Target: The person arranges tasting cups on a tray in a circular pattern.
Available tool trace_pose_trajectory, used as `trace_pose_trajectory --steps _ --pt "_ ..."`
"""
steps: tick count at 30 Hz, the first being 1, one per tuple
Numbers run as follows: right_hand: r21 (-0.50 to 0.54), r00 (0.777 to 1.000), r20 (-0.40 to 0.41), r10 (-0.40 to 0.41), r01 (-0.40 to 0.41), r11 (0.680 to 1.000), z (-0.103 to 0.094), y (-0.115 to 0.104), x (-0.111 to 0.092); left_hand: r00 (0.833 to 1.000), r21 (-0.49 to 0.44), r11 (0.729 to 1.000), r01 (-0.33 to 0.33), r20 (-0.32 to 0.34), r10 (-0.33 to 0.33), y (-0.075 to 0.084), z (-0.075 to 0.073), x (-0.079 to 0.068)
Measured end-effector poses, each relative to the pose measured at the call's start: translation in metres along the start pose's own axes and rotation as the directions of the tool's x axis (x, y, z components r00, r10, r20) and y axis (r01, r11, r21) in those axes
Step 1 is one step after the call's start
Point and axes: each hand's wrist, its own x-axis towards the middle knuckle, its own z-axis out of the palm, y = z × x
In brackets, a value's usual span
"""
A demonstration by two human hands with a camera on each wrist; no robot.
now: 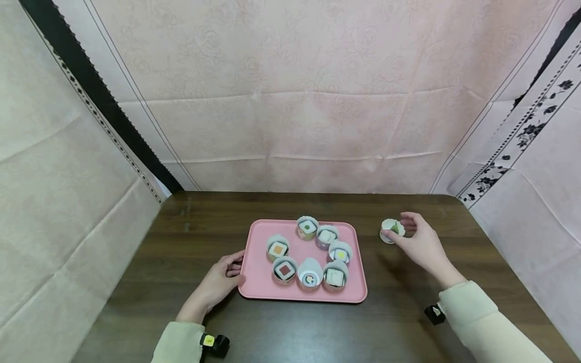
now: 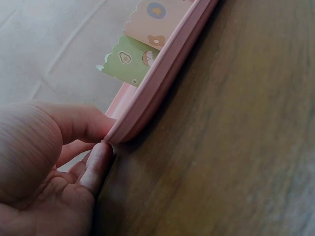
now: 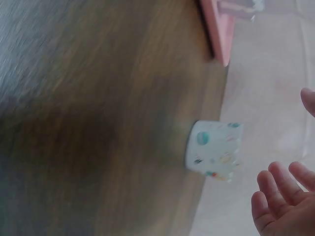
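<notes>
My left hand (image 1: 221, 281) pinches the left rim of a pink tray (image 1: 299, 294), thumb against the outside of the edge in the left wrist view. Several small paper cups stand on the tray, among them a scalloped green cup (image 2: 125, 61) with an avocado print. Most show a squarish white piece inside. Off to the right, a white printed paper cup (image 3: 214, 150) stands upright on the table, with something green inside seen from above. Close over it is my right hand (image 1: 419, 241), its fingers spread and apart from the cup in the right wrist view.
The brown wooden table (image 1: 190, 222) bears the tray near its middle, and the lone cup stands beyond the tray's right side. Pale patterned cloth (image 1: 295, 126) hangs behind the table and along both sides.
</notes>
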Motion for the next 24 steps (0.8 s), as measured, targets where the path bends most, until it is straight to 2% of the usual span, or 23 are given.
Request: trace_pose_trajectory --steps 9,17,24 --pt "-0.005 0.999 -0.003 0.041 -0.041 0.999 0.006 0.019 0.008 1.0 0.01 1.0 0.016 0.001 -0.016 0.001 0.0 0.001" --pt "-0.041 0.995 0.034 0.092 -0.091 0.995 0.017 0.025 0.014 1.0 0.011 1.0 0.004 0.0 -0.004 0.002 0.0 0.0" --pt "-0.061 0.994 0.046 0.094 -0.091 0.994 0.024 0.027 0.017 1.0 0.018 1.0 0.024 -0.007 -0.024 0.003 0.001 0.0"
